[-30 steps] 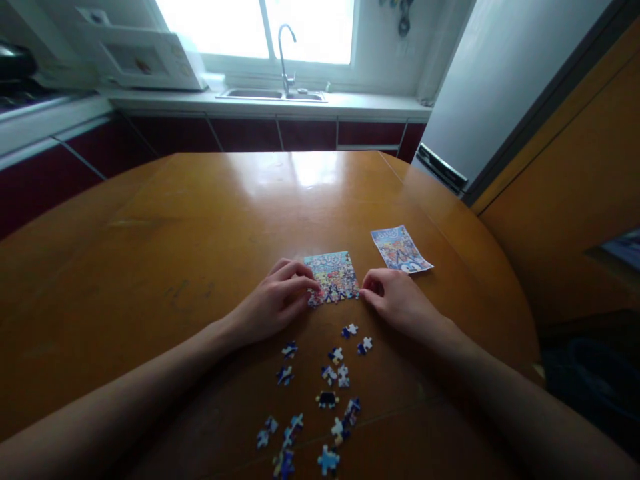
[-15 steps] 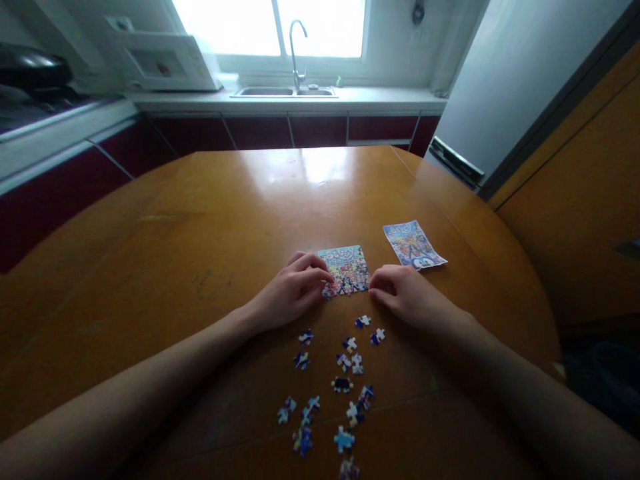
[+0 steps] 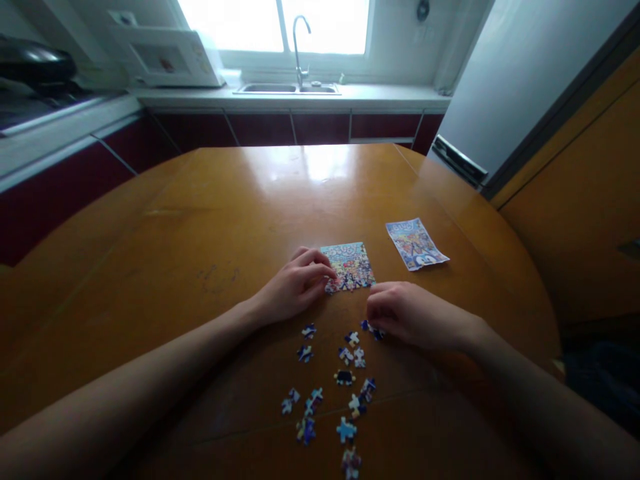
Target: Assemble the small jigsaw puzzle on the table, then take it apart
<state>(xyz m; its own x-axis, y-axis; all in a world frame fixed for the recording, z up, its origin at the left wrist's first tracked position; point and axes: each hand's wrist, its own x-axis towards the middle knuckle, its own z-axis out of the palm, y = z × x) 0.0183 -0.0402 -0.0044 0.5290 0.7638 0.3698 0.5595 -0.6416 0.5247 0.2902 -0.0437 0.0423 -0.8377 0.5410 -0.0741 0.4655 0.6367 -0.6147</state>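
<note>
A partly joined jigsaw puzzle (image 3: pixel 350 261) lies flat on the table, its lower edge uneven. My left hand (image 3: pixel 303 280) rests at its left side, fingers bent and closed on the lower left edge. Just below the puzzle's right corner, my right hand (image 3: pixel 400 308) is curled with fingertips down at a puzzle piece (image 3: pixel 376 333), partly hidden by the fingers. Several loose pieces lie nearer to me, among them a light blue piece (image 3: pixel 346 430) and a dark piece (image 3: pixel 345 378). A printed picture sheet (image 3: pixel 416 244) lies to the right, beyond my right hand.
The wooden table (image 3: pixel 225 200) has a rounded right edge. Beyond it is a counter with a sink (image 3: pixel 270 89), a tap (image 3: pixel 298 50) and a white microwave (image 3: pixel 167 60). A fridge (image 3: pixel 525 87) stands at the right and a dark pan (image 3: pixel 35 61) at the far left.
My right hand has moved down from the puzzle's right edge to the loose pieces below it. My left hand stays at the puzzle's left side. The view has shifted slightly.
</note>
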